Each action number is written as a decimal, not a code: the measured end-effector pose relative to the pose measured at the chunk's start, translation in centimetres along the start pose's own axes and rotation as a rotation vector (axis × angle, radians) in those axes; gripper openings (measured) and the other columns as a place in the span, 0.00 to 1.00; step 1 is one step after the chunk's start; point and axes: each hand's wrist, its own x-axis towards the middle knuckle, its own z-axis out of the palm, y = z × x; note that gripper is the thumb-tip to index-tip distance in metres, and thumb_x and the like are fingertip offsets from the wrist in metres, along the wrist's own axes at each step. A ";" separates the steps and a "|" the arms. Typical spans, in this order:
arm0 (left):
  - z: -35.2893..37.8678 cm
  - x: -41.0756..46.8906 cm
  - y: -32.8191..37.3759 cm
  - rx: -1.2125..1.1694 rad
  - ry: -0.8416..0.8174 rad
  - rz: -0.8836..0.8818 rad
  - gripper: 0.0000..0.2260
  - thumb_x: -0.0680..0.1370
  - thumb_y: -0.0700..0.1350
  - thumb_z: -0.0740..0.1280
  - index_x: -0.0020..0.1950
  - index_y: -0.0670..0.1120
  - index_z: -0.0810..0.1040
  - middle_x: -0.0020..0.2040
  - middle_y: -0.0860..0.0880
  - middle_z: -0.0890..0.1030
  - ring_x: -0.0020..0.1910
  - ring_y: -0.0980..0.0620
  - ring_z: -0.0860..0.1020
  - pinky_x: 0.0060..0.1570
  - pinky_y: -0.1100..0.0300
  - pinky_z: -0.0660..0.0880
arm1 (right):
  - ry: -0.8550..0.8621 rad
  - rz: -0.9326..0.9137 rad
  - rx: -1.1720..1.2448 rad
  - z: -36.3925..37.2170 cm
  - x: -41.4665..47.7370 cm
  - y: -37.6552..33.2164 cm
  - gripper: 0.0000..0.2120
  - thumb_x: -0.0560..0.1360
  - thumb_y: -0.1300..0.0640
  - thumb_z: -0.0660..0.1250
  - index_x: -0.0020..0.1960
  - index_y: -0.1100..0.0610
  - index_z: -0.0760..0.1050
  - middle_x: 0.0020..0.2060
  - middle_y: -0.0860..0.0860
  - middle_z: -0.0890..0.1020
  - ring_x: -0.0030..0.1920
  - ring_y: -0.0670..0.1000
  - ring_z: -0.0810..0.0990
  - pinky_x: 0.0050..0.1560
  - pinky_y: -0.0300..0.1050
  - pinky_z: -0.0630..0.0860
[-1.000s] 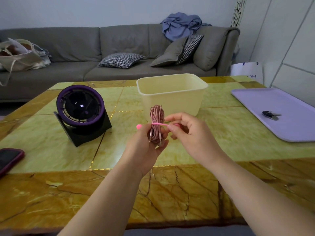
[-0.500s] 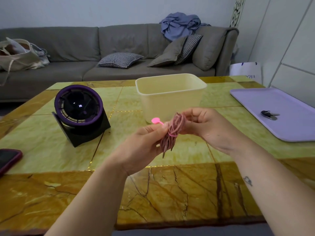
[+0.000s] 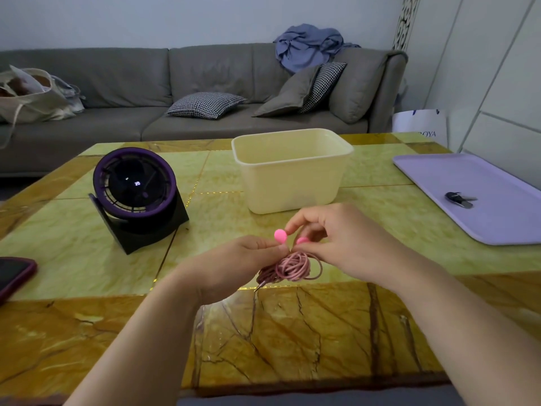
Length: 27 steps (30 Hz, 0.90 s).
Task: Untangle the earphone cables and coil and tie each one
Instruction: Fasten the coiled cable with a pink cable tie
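A coiled pink earphone cable [image 3: 292, 269] hangs between my two hands just above the table, its metal plug poking out at the lower left. A bright pink tie [image 3: 280, 235] with rounded ends sticks up above the coil. My left hand [image 3: 234, 266] pinches the tie and coil from the left. From the right, my right hand [image 3: 342, 241] pinches the other end of the tie with thumb and fingertips. The part of the tie round the coil is hidden by my fingers.
A cream plastic tub [image 3: 292, 168] stands just behind my hands. A purple-rimmed black fan [image 3: 136, 194] sits at the left, a phone [image 3: 14, 273] at the left edge. A lilac tray [image 3: 480, 194] with a small dark object [image 3: 458, 199] lies at the right. A sofa is beyond the table.
The coil has dropped from upright in front of the tub to lying lower and flatter near the table. Both hands came down with it, and both tie ends now point up.
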 end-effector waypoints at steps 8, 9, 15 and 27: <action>0.4 -0.1 0.9 0.107 0.028 -0.063 0.12 0.81 0.47 0.59 0.49 0.46 0.81 0.39 0.58 0.81 0.38 0.63 0.76 0.43 0.73 0.70 | -0.008 -0.162 -0.179 0.8 -0.3 0.0 0.15 0.76 0.58 0.67 0.62 0.46 0.77 0.50 0.42 0.83 0.47 0.36 0.77 0.48 0.25 0.71; 0.4 -0.1 0.9 0.127 0.034 -0.070 0.12 0.81 0.48 0.58 0.52 0.46 0.81 0.44 0.56 0.83 0.43 0.62 0.78 0.48 0.72 0.71 | -0.012 -0.160 -0.174 0.9 -0.3 0.0 0.15 0.76 0.58 0.67 0.62 0.47 0.77 0.50 0.42 0.83 0.47 0.36 0.77 0.48 0.25 0.70; 0.8 0.2 0.8 0.272 0.101 -0.075 0.16 0.81 0.50 0.58 0.56 0.41 0.78 0.56 0.48 0.77 0.57 0.50 0.75 0.59 0.57 0.69 | -0.039 -0.152 -0.174 1.3 0.1 0.6 0.11 0.76 0.59 0.66 0.56 0.50 0.80 0.45 0.43 0.83 0.45 0.40 0.79 0.46 0.34 0.74; 3.3 1.8 0.9 0.146 0.652 0.188 0.04 0.73 0.43 0.69 0.42 0.51 0.75 0.56 0.53 0.70 0.45 0.68 0.74 0.41 0.80 0.66 | 0.321 -0.081 -0.017 1.6 0.7 1.0 0.03 0.73 0.58 0.71 0.46 0.53 0.83 0.35 0.43 0.82 0.38 0.43 0.80 0.42 0.39 0.76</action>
